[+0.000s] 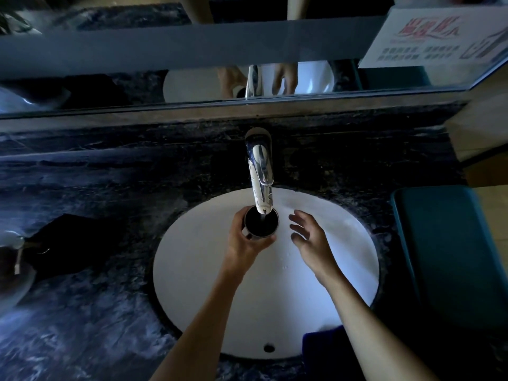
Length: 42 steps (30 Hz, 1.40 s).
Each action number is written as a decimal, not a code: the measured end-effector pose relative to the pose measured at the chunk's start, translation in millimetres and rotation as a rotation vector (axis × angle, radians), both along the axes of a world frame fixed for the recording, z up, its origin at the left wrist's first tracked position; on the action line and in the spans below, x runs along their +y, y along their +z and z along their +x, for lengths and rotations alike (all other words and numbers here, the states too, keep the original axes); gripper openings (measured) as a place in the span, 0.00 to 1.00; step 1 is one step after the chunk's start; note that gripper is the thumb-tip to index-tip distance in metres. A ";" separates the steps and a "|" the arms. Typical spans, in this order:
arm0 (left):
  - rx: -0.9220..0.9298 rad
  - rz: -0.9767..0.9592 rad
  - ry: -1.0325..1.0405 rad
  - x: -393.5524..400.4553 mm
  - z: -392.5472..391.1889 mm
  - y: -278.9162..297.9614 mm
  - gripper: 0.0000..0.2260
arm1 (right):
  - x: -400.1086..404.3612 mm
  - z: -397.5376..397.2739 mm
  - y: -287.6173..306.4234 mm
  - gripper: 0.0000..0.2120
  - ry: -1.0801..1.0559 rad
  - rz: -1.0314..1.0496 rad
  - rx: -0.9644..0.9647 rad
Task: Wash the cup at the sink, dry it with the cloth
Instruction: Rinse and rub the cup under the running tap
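My left hand [246, 240] grips a dark metal cup [261, 223] upright, directly under the spout of the chrome tap [260, 174]. A thin stream of water falls into the cup. My right hand [308, 235] hovers just right of the cup with its fingers spread, holding nothing. Both hands are over the white oval sink [192, 270]. A dark blue cloth [321, 345] lies on the sink's near right edge, partly hidden by my right forearm.
Dark marble counter [96, 188] surrounds the sink. A black cloth-like object [66, 235] and a bowl [13, 270] sit at the left. A teal bin [445, 257] stands to the right. A mirror [192, 50] runs along the back wall.
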<state>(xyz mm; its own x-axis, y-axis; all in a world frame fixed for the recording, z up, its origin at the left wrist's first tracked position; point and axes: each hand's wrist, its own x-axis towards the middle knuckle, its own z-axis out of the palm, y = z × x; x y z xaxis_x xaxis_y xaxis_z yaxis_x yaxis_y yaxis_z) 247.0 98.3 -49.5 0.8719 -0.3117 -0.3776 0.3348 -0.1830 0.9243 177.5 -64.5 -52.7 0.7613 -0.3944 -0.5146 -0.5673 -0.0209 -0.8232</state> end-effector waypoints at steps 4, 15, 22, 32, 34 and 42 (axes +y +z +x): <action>0.096 -0.037 0.062 -5.0 -3.0 -2.2 0.28 | -0.7 -1.4 1.7 0.24 -0.032 0.039 0.002; 0.514 -0.128 0.223 -10.3 1.7 -5.9 0.12 | -8.3 -1.1 8.9 0.18 -0.169 0.088 0.005; 0.659 -0.090 0.216 -7.3 10.4 -6.4 0.10 | -7.5 -0.9 13.1 0.16 -0.169 0.096 0.016; 0.766 -0.087 0.219 -10.1 19.4 -6.0 0.21 | -1.6 5.7 20.7 0.13 -0.118 0.123 0.041; 0.787 -0.086 0.224 -12.1 21.1 -6.3 0.19 | 0.5 8.8 22.7 0.11 -0.098 0.137 0.037; 0.817 -0.204 0.276 -23.4 20.4 -7.2 0.20 | 14.7 26.3 27.7 0.12 0.028 0.196 0.097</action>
